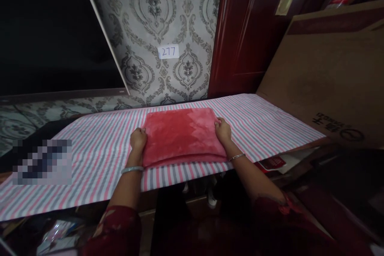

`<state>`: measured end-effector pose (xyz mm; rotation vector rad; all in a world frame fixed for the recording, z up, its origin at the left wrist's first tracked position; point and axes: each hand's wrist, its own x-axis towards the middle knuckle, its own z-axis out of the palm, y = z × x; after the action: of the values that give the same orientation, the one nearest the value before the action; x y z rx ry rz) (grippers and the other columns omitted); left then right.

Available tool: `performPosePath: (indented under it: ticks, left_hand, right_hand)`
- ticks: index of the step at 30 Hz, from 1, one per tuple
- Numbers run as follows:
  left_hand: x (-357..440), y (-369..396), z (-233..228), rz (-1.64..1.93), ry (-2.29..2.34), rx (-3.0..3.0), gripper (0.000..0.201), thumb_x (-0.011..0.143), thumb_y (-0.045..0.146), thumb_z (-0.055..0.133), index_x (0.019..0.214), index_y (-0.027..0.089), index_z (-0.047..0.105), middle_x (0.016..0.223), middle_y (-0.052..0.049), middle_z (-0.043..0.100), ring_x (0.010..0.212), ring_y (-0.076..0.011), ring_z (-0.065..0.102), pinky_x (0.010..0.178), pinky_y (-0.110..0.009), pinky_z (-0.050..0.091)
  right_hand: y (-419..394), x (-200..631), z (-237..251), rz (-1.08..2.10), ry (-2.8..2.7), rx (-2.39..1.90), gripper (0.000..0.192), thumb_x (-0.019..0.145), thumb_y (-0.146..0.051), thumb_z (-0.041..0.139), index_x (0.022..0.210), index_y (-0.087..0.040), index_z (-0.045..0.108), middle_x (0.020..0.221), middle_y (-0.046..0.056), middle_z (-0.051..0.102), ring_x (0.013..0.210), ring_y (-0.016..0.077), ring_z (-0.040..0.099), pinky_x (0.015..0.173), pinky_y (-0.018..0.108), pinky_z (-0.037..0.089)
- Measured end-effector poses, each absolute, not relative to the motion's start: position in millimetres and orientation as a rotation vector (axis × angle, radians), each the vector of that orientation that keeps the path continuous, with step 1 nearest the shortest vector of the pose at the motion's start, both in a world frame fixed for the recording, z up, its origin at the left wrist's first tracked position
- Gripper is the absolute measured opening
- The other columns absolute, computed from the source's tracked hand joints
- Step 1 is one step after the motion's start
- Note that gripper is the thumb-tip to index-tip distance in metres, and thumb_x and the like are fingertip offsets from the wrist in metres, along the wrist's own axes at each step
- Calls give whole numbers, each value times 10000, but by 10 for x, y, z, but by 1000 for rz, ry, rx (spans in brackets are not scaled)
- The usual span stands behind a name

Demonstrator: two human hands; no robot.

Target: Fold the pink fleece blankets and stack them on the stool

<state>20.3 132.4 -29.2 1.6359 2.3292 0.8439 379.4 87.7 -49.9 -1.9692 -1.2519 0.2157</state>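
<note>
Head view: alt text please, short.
Two bare hands, left hand and right hand, grip the side edges of a folded red plush towel lying flat on a pink, grey and white striped cloth. Behind: patterned wallpaper with a "277" label.

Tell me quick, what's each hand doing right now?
Left hand: fingers curled on the left edge of the red towel.
Right hand: fingers curled on its right edge.

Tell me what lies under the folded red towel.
The red towel lies on a pink, grey and white striped cloth, which shows all around it. The left hand and right hand hold its side edges. The surface beneath the cloth is hidden.
</note>
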Motion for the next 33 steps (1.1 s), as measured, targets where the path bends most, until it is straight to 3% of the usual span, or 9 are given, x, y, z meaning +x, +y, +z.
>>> performPosePath:
  ticks: [4,8,12,15,21,27,33]
  left_hand:
    - [91,1144,-258,889,2249,1692,220,869,342,521,775,194,653,821,-129,717,862,-290,665,723,-334,457]
    - [18,726,-369,974,2139,1745,323,850,469,523,645,220,555,603,-25,589,657,-204,573,616,-288,404]
    - [149,352,-568,1297,1912,1607,377,844,567,511,768,207,593,640,1,591,641,-178,536,588,-272,416]
    - [260,264,-621,1494,1847,1514,355,880,532,459,816,203,578,722,-10,612,700,-178,550,650,-275,458]
    - [218,315,-571,1556,1995,1541,314,877,453,457,657,229,450,598,30,462,632,-150,454,648,-267,419]
    - [240,239,-572,1503,1978,1560,332,884,482,446,670,230,474,625,12,491,657,-167,477,643,-281,417]
    - [257,250,-529,1551,2116,1501,325,923,392,393,641,237,434,620,8,484,668,-170,473,671,-292,408]
  right_hand:
    - [727,3859,-533,194,-1296,-1802,511,879,-313,509,1330,-89,592,938,127,723,811,261,644,759,340,474]
    - [339,3825,-674,183,-1340,-1576,540,890,-419,486,1325,-116,587,898,83,706,711,221,605,697,327,478]
    - [8,3673,-841,141,-1315,-1454,538,943,-480,441,1358,-158,555,1127,112,706,920,244,661,825,354,519]
    - [-16,3652,-918,91,-1370,-1439,489,966,-460,394,1312,-176,590,1248,126,680,1042,254,664,908,372,511]
    - [105,3848,-959,149,-1291,-1449,455,960,-465,395,1213,-174,637,1085,107,731,827,232,683,792,356,529]
    - [18,3821,-973,87,-1305,-1375,452,972,-460,386,1213,-176,642,1142,120,722,954,244,691,860,365,533]
    - [21,3797,-1007,-12,-1263,-1271,374,967,-424,443,1130,-178,674,1091,120,736,995,252,698,882,370,540]
